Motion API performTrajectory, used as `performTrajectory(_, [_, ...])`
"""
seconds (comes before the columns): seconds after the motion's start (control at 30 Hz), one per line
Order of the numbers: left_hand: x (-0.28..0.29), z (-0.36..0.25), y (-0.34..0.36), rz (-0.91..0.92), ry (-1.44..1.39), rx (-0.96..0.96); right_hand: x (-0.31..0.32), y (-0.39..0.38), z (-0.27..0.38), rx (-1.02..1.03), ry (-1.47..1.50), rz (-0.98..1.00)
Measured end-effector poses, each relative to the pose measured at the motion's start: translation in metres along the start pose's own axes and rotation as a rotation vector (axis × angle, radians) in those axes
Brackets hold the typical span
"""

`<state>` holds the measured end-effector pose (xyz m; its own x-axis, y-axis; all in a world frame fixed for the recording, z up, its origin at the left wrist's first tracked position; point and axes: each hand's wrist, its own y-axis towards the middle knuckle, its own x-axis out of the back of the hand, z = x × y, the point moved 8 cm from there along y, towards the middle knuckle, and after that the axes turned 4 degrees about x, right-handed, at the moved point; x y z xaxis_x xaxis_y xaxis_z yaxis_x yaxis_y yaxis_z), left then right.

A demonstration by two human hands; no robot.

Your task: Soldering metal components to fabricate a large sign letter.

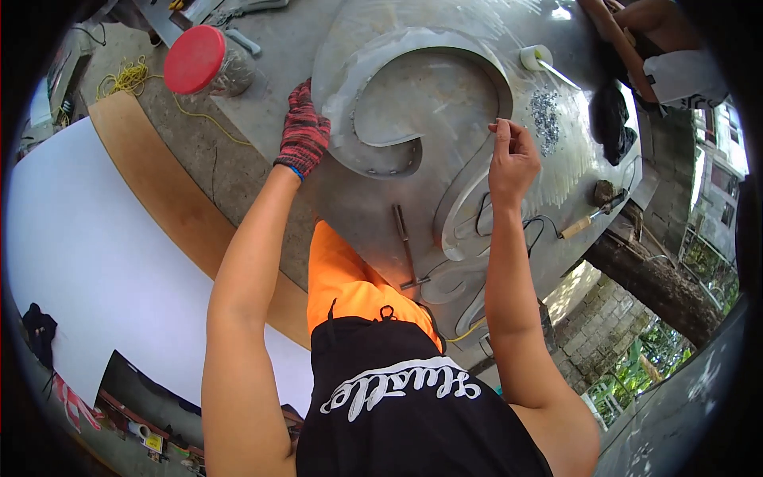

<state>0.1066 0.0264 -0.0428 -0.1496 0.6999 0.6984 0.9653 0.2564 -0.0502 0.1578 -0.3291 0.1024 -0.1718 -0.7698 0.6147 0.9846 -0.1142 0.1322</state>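
My left hand (304, 131), in a red and black knit glove, grips the left edge of a curved, hook-shaped metal piece (346, 111) with an upright rim, lying on the grey metal sheet surface (373, 207). My right hand (513, 159), bare, has its fingers pinched at a thin upright metal strip (469, 191) running down from the hook shape's right side; whatever is between the fingertips is too small to make out. Below lies a hammer (401, 230). A soldering iron with wooden handle (576, 226) rests at the right, near a scatter of small metal bits (547, 119).
A red-lidded jar (195, 60), a small white container with a stick (532, 57) and a black bundle (616, 127) surround the work. Another person's arm (628, 63) is at top right. A white board (103, 238), wooden strip (159, 191) and yellow cord (127, 79) are at left.
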Motion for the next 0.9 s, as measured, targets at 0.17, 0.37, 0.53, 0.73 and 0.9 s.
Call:
performTrajectory(0.17, [-0.005, 0.009, -0.006, 0.011, 0.018, -0.054, 0.076, 0.092, -0.158, -0.354, 0.333, -0.323])
performTrajectory(0.37, [-0.005, 0.014, -0.009, -0.012, 0.104, -0.067, 0.065, 0.159, -0.199, -0.513, 0.333, -0.224])
performTrajectory(0.53, [-0.003, 0.011, -0.008, 0.045, 0.022, 0.026, 0.045, 0.195, -0.221, -0.647, 0.483, -0.232])
performTrajectory(0.73, [0.0, 0.008, -0.009, 0.046, 0.026, 0.014, 0.039, 0.223, -0.213, -0.355, 0.37, -0.22])
performTrajectory(0.9, [-0.006, 0.011, -0.006, 0.041, 0.05, 0.007, 0.049, 0.236, -0.2, -0.198, -0.07, -0.22])
